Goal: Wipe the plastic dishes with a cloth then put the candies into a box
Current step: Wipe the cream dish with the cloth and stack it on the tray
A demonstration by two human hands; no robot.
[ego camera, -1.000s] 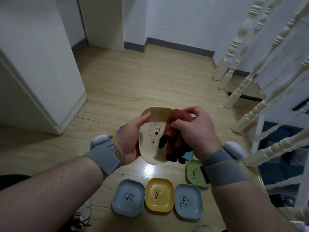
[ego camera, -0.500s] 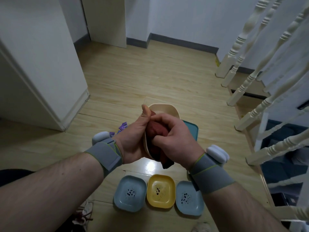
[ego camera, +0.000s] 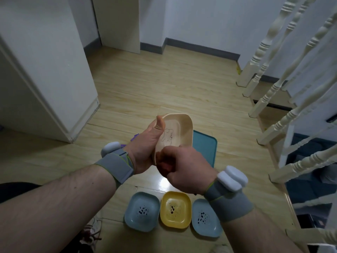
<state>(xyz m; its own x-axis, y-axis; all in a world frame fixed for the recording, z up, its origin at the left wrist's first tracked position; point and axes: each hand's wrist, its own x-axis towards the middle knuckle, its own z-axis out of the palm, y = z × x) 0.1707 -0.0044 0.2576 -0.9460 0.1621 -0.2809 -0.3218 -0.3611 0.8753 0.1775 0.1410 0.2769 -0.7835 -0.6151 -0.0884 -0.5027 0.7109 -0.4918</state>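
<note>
My left hand (ego camera: 144,147) grips a cream plastic dish (ego camera: 179,128) on edge above the floor, thumb on its rim. My right hand (ego camera: 186,167) clutches a reddish-brown cloth (ego camera: 164,165) and presses it against the dish's lower inside. A faint drawing shows on the dish's upper inside. On the floor below lie a blue dish (ego camera: 142,210), a yellow dish (ego camera: 176,209) and another blue dish (ego camera: 204,218), each with dark spots. Purple candies (ego camera: 135,138) peek out behind my left hand. A teal box (ego camera: 205,145) lies behind the cream dish.
White stair balusters (ego camera: 284,99) rise on the right. A white cabinet (ego camera: 45,73) stands at the left, with a wall corner at the back. Wooden floor (ego camera: 164,84) stretches ahead. A shoe (ego camera: 91,232) shows near the bottom.
My right hand has dragged the cloth down the dish from its middle to its lower part, uncovering the drawing. The dark stains seen on the dish earlier no longer show.
</note>
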